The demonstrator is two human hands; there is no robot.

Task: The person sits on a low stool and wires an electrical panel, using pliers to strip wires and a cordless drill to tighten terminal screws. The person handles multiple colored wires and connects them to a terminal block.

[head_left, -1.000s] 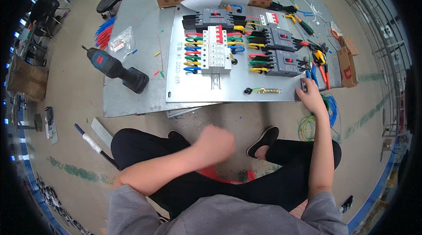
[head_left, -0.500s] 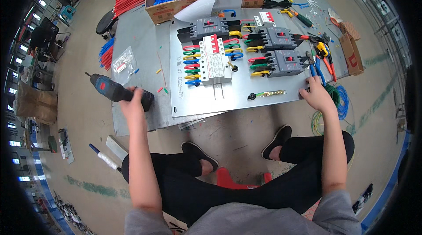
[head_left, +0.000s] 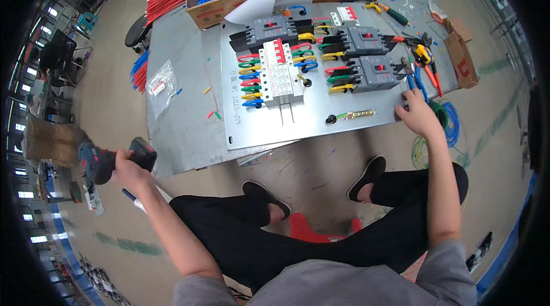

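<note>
My left hand (head_left: 132, 171) is closed around the grip of a dark cordless drill (head_left: 98, 164), held out past the table's left edge; its front end is blurred. My right hand (head_left: 421, 116) rests at the right front corner of a silver metal mounting plate (head_left: 258, 128), thumb and forefinger apart, just below blue-handled pliers (head_left: 420, 84). On the plate sit a white circuit breaker (head_left: 279, 77) with red levers, looped by coloured wires, and three dark grey moulded-case breakers (head_left: 375, 74). Along the front lies a brass terminal bar (head_left: 358, 114) with a green-yellow wire.
Behind the plate stands a divided cardboard box (head_left: 212, 15) of blue, red, green and yellow caps, with a curled white sheet (head_left: 269, 0) before it. A clear plastic bag (head_left: 163, 85) lies left. Red-handled cutters (head_left: 432, 77) and coiled wires (head_left: 450, 123) are at right.
My left hand has swung the drill left and toward me, off the table and over the floor. The right hand has shifted little, staying at the plate's corner.
</note>
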